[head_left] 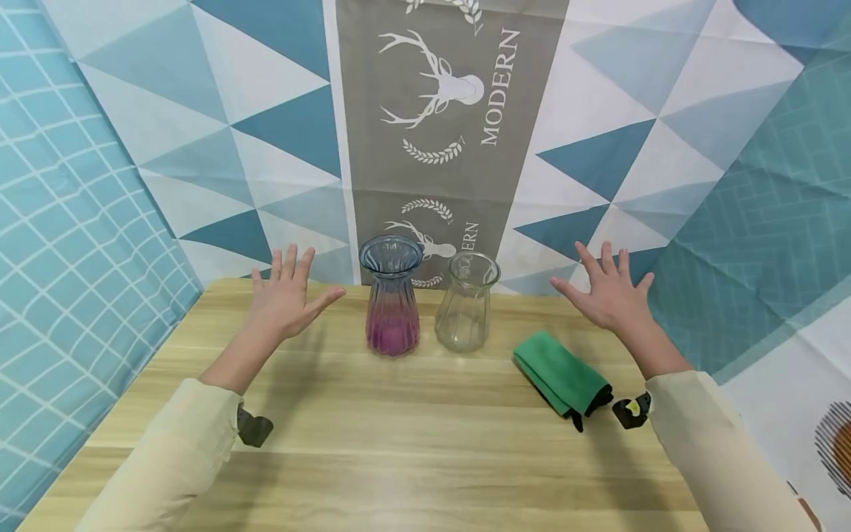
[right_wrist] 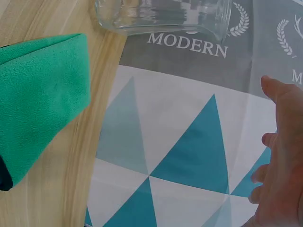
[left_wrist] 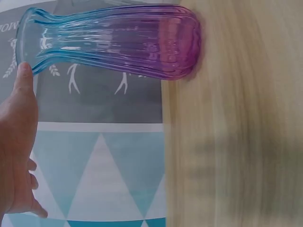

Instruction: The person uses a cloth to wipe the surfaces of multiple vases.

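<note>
Two ribbed glass vases stand upright side by side near the table's far edge. One is a blue-to-purple vase (head_left: 392, 310); the other is a clear glass vase (head_left: 463, 314) to its right. My left hand (head_left: 282, 299) is held in the air left of the purple vase, fingers spread, holding nothing. On the other side my right hand (head_left: 613, 295) is raised with fingers spread, also holding nothing. Below it a folded green cloth (head_left: 561, 373) with a black underside lies on the table. In the right wrist view the green cloth (right_wrist: 45, 99) and part of the clear vase (right_wrist: 163, 14) show.
The wood-grain table (head_left: 399, 451) meets a hanging patterned cloth (head_left: 279, 133) with triangles and deer heads behind the vases. Blue grid-patterned fabric (head_left: 60, 222) covers the left side. At the far right edge sits a striped round object (head_left: 834, 447), partly cut off.
</note>
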The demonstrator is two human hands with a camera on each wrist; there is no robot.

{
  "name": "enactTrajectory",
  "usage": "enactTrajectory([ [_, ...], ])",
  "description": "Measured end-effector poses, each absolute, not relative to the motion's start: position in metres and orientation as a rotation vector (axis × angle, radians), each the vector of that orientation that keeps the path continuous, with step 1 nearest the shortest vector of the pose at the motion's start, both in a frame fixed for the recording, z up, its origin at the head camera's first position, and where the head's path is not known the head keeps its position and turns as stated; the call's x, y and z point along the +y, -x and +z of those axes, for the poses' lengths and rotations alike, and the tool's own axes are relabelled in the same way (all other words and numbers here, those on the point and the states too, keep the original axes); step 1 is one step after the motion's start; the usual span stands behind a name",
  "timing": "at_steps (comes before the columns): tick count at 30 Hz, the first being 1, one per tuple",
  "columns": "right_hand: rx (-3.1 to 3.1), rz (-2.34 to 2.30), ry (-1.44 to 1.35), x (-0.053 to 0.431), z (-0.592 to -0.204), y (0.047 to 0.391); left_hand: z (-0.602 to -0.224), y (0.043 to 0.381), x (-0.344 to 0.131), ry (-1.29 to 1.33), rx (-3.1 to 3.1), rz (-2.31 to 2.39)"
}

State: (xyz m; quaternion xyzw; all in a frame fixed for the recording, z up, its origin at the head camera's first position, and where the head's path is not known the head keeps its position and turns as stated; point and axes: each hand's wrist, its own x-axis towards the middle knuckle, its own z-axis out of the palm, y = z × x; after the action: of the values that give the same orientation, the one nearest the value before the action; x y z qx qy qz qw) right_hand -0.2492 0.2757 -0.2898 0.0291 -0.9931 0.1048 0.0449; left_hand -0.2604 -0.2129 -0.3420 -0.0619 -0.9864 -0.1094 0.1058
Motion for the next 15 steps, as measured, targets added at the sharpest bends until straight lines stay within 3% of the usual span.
enactTrajectory([
  [15,-3.183,0.532,-0.186,0.284,-0.325,0.254,-0.355,0.265,-0.205,0.291,-2.779,-0.803],
])
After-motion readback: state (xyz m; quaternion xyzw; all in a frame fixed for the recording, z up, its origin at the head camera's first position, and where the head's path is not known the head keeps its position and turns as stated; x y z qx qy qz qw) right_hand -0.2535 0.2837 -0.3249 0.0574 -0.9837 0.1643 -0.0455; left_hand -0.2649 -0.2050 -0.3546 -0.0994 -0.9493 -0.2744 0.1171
